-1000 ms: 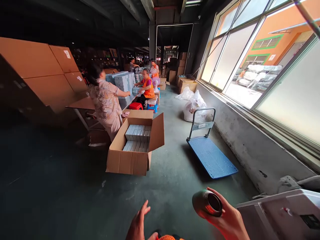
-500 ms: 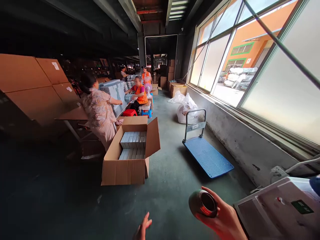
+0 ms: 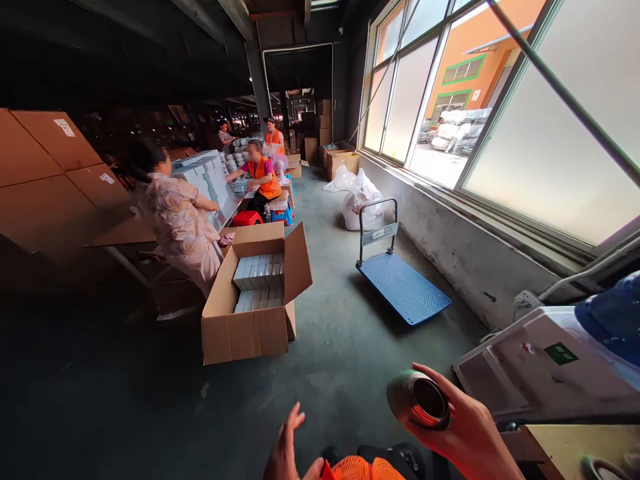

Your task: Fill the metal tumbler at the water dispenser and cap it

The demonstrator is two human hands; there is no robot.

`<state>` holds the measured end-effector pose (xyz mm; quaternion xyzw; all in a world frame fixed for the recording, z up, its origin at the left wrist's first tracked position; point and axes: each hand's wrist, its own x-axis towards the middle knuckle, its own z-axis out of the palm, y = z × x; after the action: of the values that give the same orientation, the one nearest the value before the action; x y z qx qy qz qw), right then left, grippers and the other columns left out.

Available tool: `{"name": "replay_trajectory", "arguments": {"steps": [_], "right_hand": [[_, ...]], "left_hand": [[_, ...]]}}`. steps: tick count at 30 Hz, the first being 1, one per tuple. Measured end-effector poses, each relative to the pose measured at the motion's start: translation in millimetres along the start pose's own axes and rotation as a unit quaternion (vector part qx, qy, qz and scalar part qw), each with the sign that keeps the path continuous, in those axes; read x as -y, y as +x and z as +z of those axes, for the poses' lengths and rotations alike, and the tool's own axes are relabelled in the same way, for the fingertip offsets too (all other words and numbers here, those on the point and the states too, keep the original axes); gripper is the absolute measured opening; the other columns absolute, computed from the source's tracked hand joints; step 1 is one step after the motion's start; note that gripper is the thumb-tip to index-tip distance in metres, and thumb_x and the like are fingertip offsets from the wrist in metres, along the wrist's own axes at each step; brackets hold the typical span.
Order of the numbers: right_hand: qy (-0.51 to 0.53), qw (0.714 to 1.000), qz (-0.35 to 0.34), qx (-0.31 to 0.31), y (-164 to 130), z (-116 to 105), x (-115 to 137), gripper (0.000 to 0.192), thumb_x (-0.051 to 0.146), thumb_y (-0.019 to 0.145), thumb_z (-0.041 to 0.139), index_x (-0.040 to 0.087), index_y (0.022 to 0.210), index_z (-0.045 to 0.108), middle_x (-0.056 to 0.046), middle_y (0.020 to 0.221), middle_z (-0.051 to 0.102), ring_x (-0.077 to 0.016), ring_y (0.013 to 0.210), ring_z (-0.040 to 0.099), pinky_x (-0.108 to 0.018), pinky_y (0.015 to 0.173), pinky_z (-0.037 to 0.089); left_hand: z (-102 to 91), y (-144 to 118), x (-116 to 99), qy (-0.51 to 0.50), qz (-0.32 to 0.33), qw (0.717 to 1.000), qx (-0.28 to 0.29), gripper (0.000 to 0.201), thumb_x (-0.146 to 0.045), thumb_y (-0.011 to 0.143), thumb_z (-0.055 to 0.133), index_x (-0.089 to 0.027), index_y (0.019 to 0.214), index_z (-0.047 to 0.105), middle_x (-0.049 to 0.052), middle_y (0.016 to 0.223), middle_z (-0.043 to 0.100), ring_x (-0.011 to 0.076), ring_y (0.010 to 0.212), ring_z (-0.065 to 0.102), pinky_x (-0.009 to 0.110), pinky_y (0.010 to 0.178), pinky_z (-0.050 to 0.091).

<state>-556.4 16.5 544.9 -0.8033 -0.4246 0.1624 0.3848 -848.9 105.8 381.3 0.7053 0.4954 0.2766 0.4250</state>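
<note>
The right hand [image 3: 463,433] gripped an open metal flask [image 3: 419,400] beside the white machine [image 3: 545,363] — left hand [image 3: 287,447] hung loose, empty.

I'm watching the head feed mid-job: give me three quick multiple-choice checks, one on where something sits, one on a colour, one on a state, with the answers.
1. Where does the platform trolley stand?
A. On the floor beside the window wall
B. On top of the cardboard stacks
C. Inside the open carton

2. What colour is the trolley's deck?
A. Red
B. Blue
C. Yellow

3. What state is the metal cup in?
A. Lying on the floor
B. Packed in the open carton
C. Gripped in the right hand, open mouth facing the camera

Answers:
1 A: it rests on the concrete under the windows, right of the open carton.
2 B: the ribbed deck is plainly blue.
3 C: fingers wrap its side; the left hand is empty, fingers spread.
</note>
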Motion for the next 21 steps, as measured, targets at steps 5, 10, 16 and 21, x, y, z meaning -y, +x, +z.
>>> {"name": "replay_trajectory", "arguments": {"steps": [5,10,16,21], "right_hand": [[0.016,0.999,0.025,-0.026,-9.3,-6.5,-1.9,0.062,0.044,0.062,0.077,0.023,0.119,0.067,0.001,0.086,0.076,-0.0201,0.071,0.071,-0.025,0.067,0.054],[0.007,0.998,0.058,-0.022,-12.9,-10.8,-5.2,0.063,0.046,0.06,0.08,0.026,0.119,0.066,0.002,0.086,0.076,-0.0215,0.074,0.072,-0.026,0.067,0.053],[0.006,0.997,0.065,-0.028,-9.9,-9.1,-14.7,0.064,0.049,0.06,0.08,0.027,0.119,0.067,0.003,0.084,0.076,-0.0221,0.074,0.073,-0.025,0.065,0.055],[0.001,0.999,0.046,0.023,3.1,-5.2,-33.8,0.066,0.052,0.06,0.082,0.027,0.119,0.068,0.002,0.084,0.077,-0.0223,0.07,0.074,-0.022,0.06,0.058]], "left_hand": [[-9.6,6.0,-26.0,0.019,-0.031,0.999,0.039,0.071,-0.023,0.075,0.061,-0.017,0.144,0.043,0.013,0.134,0.064,0.0283,0.126,0.059,0.044,0.11,0.044],[-13.3,15.3,-31.8,0.025,-0.018,0.999,0.029,0.07,-0.017,0.074,0.063,-0.019,0.142,0.045,0.011,0.133,0.064,0.0272,0.126,0.059,0.044,0.111,0.044],[-14.8,16.5,-12.0,0.023,-0.018,0.999,0.034,0.072,-0.018,0.073,0.063,-0.016,0.142,0.046,0.013,0.134,0.064,0.0276,0.127,0.059,0.044,0.112,0.045],[-8.7,17.7,-1.3,0.032,-0.005,0.998,0.055,0.075,-0.017,0.066,0.064,-0.013,0.139,0.051,0.015,0.132,0.065,0.0301,0.124,0.062,0.044,0.11,0.047]]}}
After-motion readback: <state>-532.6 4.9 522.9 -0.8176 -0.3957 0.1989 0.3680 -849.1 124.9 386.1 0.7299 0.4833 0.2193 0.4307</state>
